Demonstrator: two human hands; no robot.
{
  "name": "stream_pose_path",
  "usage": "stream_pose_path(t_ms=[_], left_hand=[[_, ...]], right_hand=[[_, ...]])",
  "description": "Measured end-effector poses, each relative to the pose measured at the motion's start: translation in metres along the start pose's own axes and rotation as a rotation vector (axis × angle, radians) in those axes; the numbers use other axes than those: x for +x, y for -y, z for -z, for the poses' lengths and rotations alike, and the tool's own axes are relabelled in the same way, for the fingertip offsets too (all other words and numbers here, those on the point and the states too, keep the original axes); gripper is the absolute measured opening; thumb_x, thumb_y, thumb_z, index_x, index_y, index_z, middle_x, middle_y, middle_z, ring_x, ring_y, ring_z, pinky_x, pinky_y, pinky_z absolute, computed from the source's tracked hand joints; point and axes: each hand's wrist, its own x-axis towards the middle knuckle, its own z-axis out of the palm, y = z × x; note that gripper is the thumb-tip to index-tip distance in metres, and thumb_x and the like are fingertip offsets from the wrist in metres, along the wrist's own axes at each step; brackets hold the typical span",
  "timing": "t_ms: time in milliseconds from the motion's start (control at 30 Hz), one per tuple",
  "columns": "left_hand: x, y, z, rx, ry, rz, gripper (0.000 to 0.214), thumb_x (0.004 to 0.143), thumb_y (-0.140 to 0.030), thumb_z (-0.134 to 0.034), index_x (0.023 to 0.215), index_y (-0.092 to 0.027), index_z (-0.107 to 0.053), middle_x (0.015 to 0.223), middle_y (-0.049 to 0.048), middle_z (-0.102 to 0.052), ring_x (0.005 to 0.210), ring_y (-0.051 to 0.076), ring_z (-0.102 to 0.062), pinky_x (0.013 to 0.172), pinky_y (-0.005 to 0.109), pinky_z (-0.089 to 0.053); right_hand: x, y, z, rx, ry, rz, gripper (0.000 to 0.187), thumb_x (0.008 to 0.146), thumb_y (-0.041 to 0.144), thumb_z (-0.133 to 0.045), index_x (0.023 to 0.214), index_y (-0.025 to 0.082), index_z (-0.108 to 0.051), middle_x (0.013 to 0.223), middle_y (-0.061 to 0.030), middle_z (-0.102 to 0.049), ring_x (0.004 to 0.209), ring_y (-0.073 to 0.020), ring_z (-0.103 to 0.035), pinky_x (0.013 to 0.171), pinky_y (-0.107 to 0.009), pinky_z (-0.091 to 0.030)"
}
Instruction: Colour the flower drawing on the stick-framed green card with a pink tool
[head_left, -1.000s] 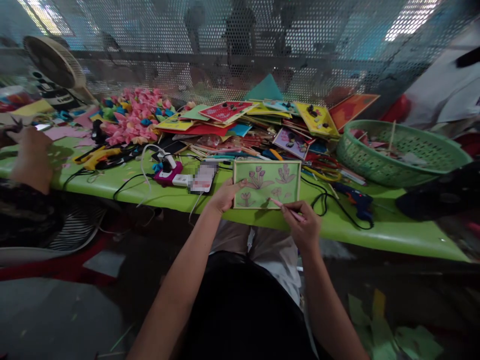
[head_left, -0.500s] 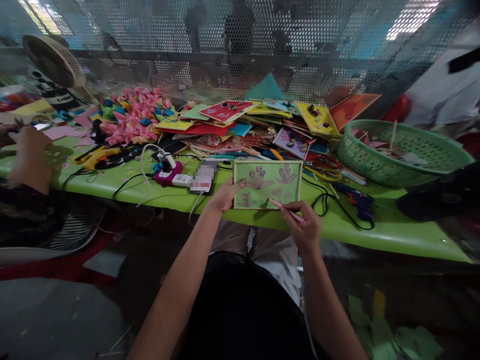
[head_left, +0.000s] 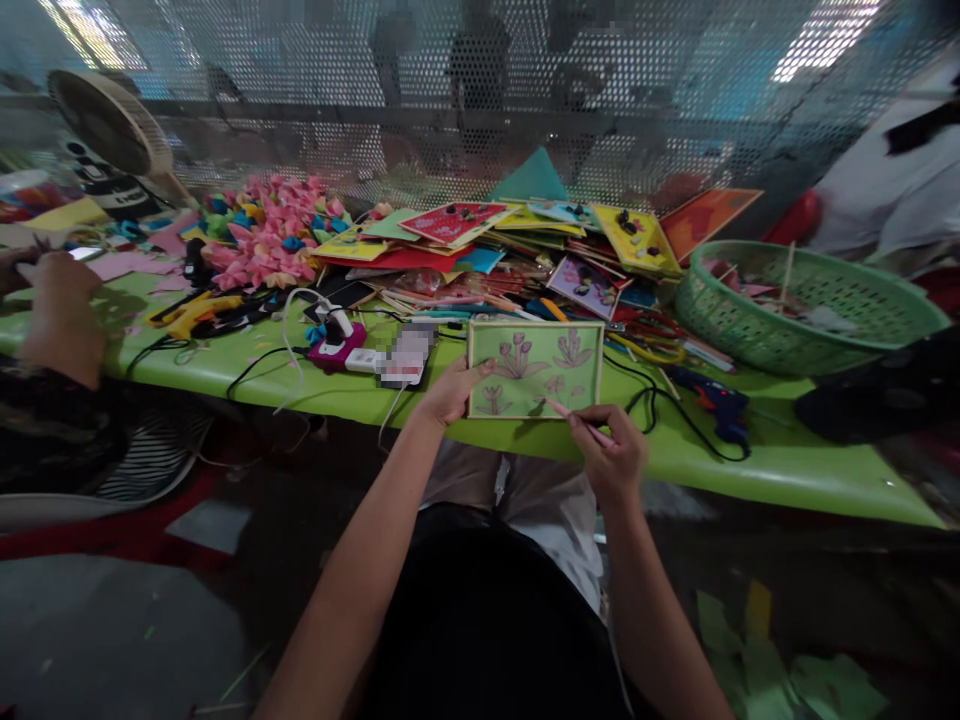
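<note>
A green card [head_left: 525, 398] with a pale thin frame and purple-brown flower drawings lies at the front of the green table. My left hand [head_left: 452, 392] grips its left edge, thumb on top of the card. My right hand [head_left: 611, 447] is closed round a pink pen [head_left: 598, 432], whose tip points at the lower middle of the card, by a small flower. Whether the tip touches the surface I cannot tell.
Left of the card are a purple plug adapter [head_left: 335, 350] and a phone [head_left: 409, 352]. Behind lie framed cards [head_left: 454, 222] and pink paper flowers [head_left: 262, 230]. A glue gun [head_left: 716, 405] and green basket [head_left: 810, 345] are right. Another person's hand [head_left: 64, 290] is far left.
My right hand has shifted slightly right and down, and the pen tip has moved right across the card. My left hand and the card stay in place.
</note>
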Motion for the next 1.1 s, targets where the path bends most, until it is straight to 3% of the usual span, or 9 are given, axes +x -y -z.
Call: stream_pose_path(t_ms=[200, 400, 567, 800, 1100], left_hand=[[0.0000, -0.0013, -0.0029, -0.032, 0.025, -0.022, 0.059, 0.072, -0.029, -0.095, 0.125, -0.015, -0.075, 0.110, 0.0136, -0.083, 0.117, 0.037, -0.075, 0.104, 0.049, -0.058], [0.0001, -0.0019, -0.0033, -0.004, -0.034, -0.006, 0.057, 0.067, -0.029, -0.097, 0.119, -0.017, -0.077, 0.105, 0.0107, -0.083, 0.109, 0.034, -0.077, 0.097, 0.043, -0.062], [-0.0020, -0.0036, -0.0048, 0.001, 0.002, 0.015, 0.056, 0.076, -0.030, -0.091, 0.128, -0.017, -0.075, 0.108, 0.0113, -0.083, 0.108, 0.033, -0.078, 0.096, 0.043, -0.062], [-0.0020, -0.0039, -0.0065, -0.020, 0.015, 0.008, 0.060, 0.075, -0.029, -0.092, 0.131, -0.016, -0.073, 0.113, 0.0146, -0.082, 0.109, 0.034, -0.078, 0.097, 0.047, -0.062], [0.0011, -0.0002, -0.0006, -0.004, -0.019, 0.014, 0.052, 0.075, -0.027, -0.093, 0.123, -0.016, -0.076, 0.108, 0.0122, -0.083, 0.112, 0.034, -0.077, 0.100, 0.045, -0.061]], right_hand=[[0.0003, 0.0055, 0.0010, 0.030, 0.006, -0.011, 0.009, 0.086, 0.029, -0.075, 0.081, 0.022, -0.072, 0.075, -0.0005, -0.069, 0.069, -0.0180, -0.064, 0.067, -0.032, -0.051], [-0.0008, 0.0053, 0.0030, 0.061, -0.002, -0.047, 0.010, 0.087, 0.030, -0.076, 0.082, 0.022, -0.072, 0.077, -0.0009, -0.069, 0.072, -0.0184, -0.065, 0.068, -0.032, -0.052], [-0.0002, 0.0011, 0.0028, 0.044, 0.040, -0.024, 0.010, 0.087, 0.031, -0.075, 0.083, 0.022, -0.072, 0.076, -0.0011, -0.070, 0.071, -0.0191, -0.065, 0.068, -0.033, -0.052], [0.0006, 0.0019, -0.0003, 0.033, 0.101, 0.021, 0.010, 0.088, 0.032, -0.076, 0.083, 0.023, -0.073, 0.076, -0.0019, -0.073, 0.071, -0.0196, -0.067, 0.069, -0.033, -0.052], [0.0004, 0.0032, 0.0006, -0.029, -0.005, 0.011, 0.012, 0.087, 0.030, -0.073, 0.079, 0.023, -0.069, 0.073, -0.0003, -0.069, 0.068, -0.0187, -0.064, 0.068, -0.034, -0.050]])
